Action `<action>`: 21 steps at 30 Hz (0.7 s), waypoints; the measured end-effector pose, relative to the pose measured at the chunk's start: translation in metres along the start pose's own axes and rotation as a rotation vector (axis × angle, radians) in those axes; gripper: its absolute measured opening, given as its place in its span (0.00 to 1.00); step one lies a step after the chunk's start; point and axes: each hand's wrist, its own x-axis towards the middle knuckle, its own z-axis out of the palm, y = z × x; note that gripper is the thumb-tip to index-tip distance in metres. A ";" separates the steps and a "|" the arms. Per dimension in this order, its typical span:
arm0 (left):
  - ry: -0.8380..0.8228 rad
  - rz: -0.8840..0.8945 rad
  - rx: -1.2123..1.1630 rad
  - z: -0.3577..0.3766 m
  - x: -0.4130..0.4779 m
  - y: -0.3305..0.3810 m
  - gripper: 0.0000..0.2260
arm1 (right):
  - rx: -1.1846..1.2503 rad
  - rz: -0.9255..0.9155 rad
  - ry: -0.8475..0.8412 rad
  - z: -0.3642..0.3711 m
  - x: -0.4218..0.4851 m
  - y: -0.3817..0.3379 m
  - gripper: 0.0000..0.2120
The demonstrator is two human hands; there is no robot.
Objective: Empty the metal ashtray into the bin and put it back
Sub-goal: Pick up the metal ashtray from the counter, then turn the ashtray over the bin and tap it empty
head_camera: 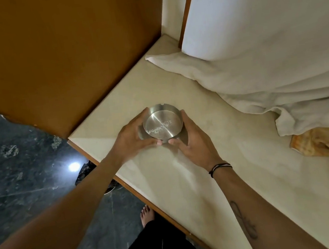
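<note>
A round metal ashtray (162,122) with pale ash specks on its bottom sits near the front left corner of a cream stone ledge (188,184). My left hand (131,138) wraps its left side and my right hand (193,143) cups its right side, thumbs meeting at the near rim. Whether the ashtray is lifted or resting on the ledge I cannot tell. A bin with a dark liner (86,172) peeks out on the floor below the ledge's edge, mostly hidden by my left forearm.
A brown wooden panel (56,55) rises at the left behind the ledge. White bedding and a pillow (265,58) lie on the right, with an orange cloth (325,145). Dark marble floor (10,186) is at the left; my bare foot (146,213) stands by the ledge.
</note>
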 end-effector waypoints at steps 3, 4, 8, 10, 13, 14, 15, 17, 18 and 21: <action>-0.017 -0.032 -0.119 -0.008 -0.017 0.005 0.54 | 0.125 -0.028 -0.010 -0.002 -0.014 -0.010 0.49; -0.013 -0.037 -0.120 -0.011 -0.026 0.007 0.53 | 0.176 -0.036 -0.013 -0.001 -0.020 -0.015 0.50; 0.113 -0.048 -0.169 -0.024 -0.071 0.002 0.48 | 0.333 -0.101 -0.023 0.024 -0.041 -0.032 0.53; 0.174 -0.073 -0.194 -0.032 -0.099 -0.010 0.47 | 0.378 -0.140 -0.039 0.041 -0.051 -0.046 0.53; 0.263 -0.079 -0.257 -0.044 -0.140 -0.033 0.45 | 0.403 -0.183 -0.071 0.071 -0.065 -0.072 0.56; 0.287 -0.087 -0.279 -0.050 -0.155 -0.042 0.44 | 0.404 -0.185 -0.096 0.083 -0.070 -0.081 0.58; 0.312 -0.085 -0.283 -0.054 -0.167 -0.050 0.44 | 0.395 -0.192 -0.121 0.093 -0.074 -0.087 0.59; 0.348 -0.084 -0.280 -0.064 -0.194 -0.071 0.45 | 0.343 -0.242 -0.177 0.118 -0.081 -0.101 0.61; 0.362 -0.084 -0.275 -0.069 -0.206 -0.083 0.45 | 0.320 -0.275 -0.196 0.130 -0.083 -0.110 0.60; 0.400 -0.083 -0.261 -0.081 -0.235 -0.116 0.48 | 0.293 -0.339 -0.257 0.166 -0.088 -0.132 0.57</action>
